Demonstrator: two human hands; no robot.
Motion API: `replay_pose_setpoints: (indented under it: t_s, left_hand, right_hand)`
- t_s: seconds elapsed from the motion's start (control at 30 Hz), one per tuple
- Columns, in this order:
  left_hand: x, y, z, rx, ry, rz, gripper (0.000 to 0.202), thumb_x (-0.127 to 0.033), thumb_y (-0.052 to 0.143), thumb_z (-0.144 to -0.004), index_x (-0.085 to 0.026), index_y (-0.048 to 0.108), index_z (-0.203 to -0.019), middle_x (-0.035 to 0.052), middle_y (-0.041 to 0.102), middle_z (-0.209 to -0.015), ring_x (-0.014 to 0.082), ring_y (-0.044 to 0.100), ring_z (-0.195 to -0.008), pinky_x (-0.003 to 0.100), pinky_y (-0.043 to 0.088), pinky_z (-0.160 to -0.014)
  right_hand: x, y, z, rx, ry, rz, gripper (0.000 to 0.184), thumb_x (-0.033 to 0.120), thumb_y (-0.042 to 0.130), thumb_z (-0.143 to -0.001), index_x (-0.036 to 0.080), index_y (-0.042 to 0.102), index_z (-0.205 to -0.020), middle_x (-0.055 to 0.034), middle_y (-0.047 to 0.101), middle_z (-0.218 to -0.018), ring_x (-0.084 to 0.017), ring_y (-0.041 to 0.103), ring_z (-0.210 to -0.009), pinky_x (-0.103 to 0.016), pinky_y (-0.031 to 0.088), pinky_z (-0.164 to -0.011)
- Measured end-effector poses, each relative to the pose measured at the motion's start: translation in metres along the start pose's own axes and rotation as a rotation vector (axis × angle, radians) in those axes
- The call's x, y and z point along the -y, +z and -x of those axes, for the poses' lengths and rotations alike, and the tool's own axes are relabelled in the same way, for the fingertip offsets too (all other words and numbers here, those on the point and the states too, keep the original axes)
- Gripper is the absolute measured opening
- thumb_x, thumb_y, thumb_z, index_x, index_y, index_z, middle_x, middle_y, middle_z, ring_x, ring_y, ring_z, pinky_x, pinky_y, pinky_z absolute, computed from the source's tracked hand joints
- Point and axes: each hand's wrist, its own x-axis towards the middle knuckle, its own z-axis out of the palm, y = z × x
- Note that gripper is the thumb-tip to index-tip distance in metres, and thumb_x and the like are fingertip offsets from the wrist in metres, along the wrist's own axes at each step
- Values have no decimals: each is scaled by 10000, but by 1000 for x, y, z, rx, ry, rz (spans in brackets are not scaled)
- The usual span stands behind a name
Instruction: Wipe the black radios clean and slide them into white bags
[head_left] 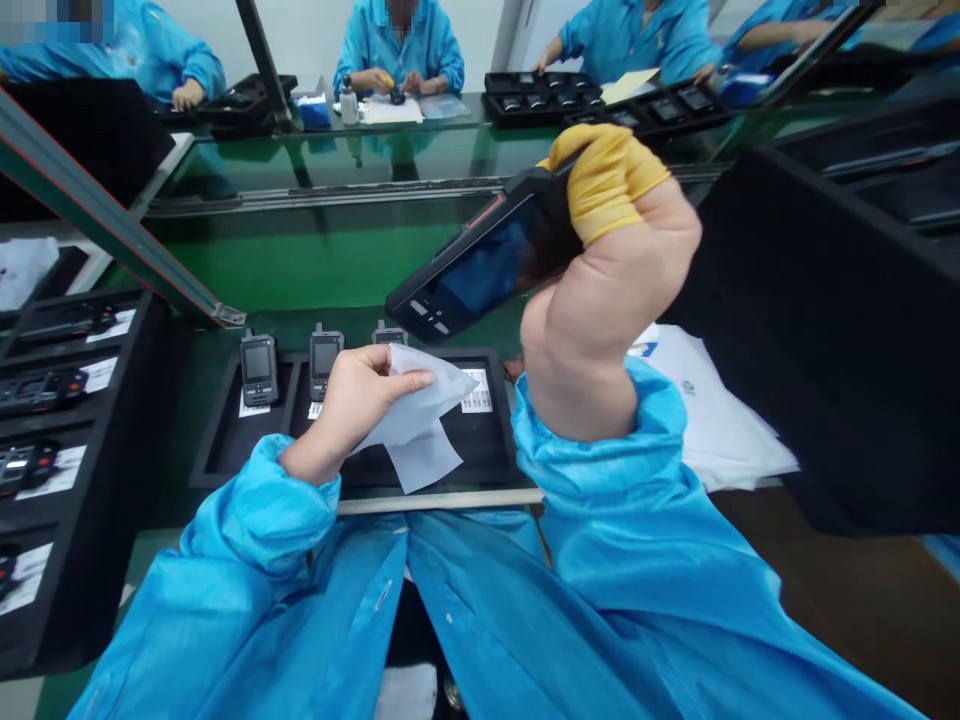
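My right hand (600, 260), with yellow finger cots on its fingers, is raised and closed round a black handheld device (487, 265) whose dark screen tilts down towards me. My left hand (356, 395) pinches a white wiping cloth (420, 425) lower down, over a black foam tray (225, 440). In the tray stand three small grey handsets (259, 368), upright in their slots, with white labels beside them. Both my sleeves are bright blue.
A stack of black trays with devices (52, 390) stands at my left, and a large black tray stack (840, 300) at my right, with white sheets (705, 400) under it. A green conveyor belt (315, 250) runs across. Other people in blue coats work on the far side.
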Motion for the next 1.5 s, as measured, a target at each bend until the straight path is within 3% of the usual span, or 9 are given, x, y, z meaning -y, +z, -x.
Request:
replay_pose_setpoints:
  t_s: [0.13, 0.23, 0.37, 0.67, 0.87, 1.03, 1.27, 1.37, 1.5]
  left_hand:
    - [4, -4, 0, 3, 77, -101, 286, -417, 764, -649, -173, 640, -569, -6, 609, -561, 135, 533, -546, 251, 397, -496]
    - [9, -7, 0, 25, 92, -175, 342, -435, 704, -731, -181, 597, -530, -15, 554, -513, 129, 508, -521, 250, 368, -479]
    - [10, -7, 3, 30, 92, -211, 333, -422, 725, -717, -183, 590, -529, -26, 530, -505, 119, 484, -509, 247, 343, -467]
    - [13, -5, 8, 6, 80, -220, 354, -396, 732, -707, -180, 551, -494, -36, 484, -485, 111, 457, -510, 250, 343, -480]
    - [12, -3, 12, 15, 89, -214, 423, -442, 712, -681, -176, 486, -441, -49, 368, -455, 85, 343, -483, 239, 243, -448]
    - [15, 1, 12, 71, 71, -88, 382, -529, 708, -677, -174, 628, -560, -28, 520, -521, 102, 431, -517, 232, 334, -468]
    - [8, 4, 5, 191, 150, 70, 517, -668, 741, -621, -172, 715, -763, 38, 706, -715, 172, 624, -652, 280, 506, -589]
    - [4, 7, 6, 146, 207, 33, 564, -698, 680, -681, -173, 737, -878, 59, 741, -812, 195, 658, -720, 296, 524, -634]
    - [2, 16, 8, -4, 345, -108, 555, -679, 530, -828, -185, 747, -959, 55, 760, -902, 216, 680, -794, 312, 533, -682]
  right_hand:
    - [3, 4, 5, -19, -7, -136, 186, 360, 552, -876, 213, 657, -923, 42, 678, -968, -204, 643, -1145, -402, 505, -1044]
    - [-2, -1, 2, 12, -14, -48, 262, 453, 509, -902, 260, 671, -973, 28, 661, -1063, -243, 549, -1280, -416, 502, -1049]
    - [-6, -5, 2, 27, -4, 10, 315, 506, 476, -905, 276, 664, -1012, 33, 648, -1114, -256, 526, -1305, -433, 477, -1067]
    - [0, -2, 26, -6, 91, -22, 171, 368, 523, -881, 244, 641, -883, 55, 677, -949, -156, 680, -1038, -359, 526, -982]
    - [3, -3, 30, 38, 224, -151, 42, 254, 625, -791, 221, 649, -780, 60, 649, -790, -136, 685, -894, -313, 563, -886]
    - [8, 0, 29, 76, 289, -90, 54, 280, 659, -772, 227, 653, -762, 55, 657, -791, -155, 672, -935, -311, 558, -880]
    - [7, 0, 25, 223, 284, -124, 143, 376, 737, -725, 241, 698, -702, 40, 688, -726, -152, 650, -753, -329, 573, -765]
    - [7, -3, 28, 301, 280, -51, 153, 405, 730, -743, 259, 705, -705, 43, 693, -761, -156, 658, -795, -342, 570, -808]
    - [5, -8, 35, 300, 216, -8, 161, 403, 698, -778, 248, 730, -746, 22, 702, -804, -167, 660, -852, -378, 544, -871]
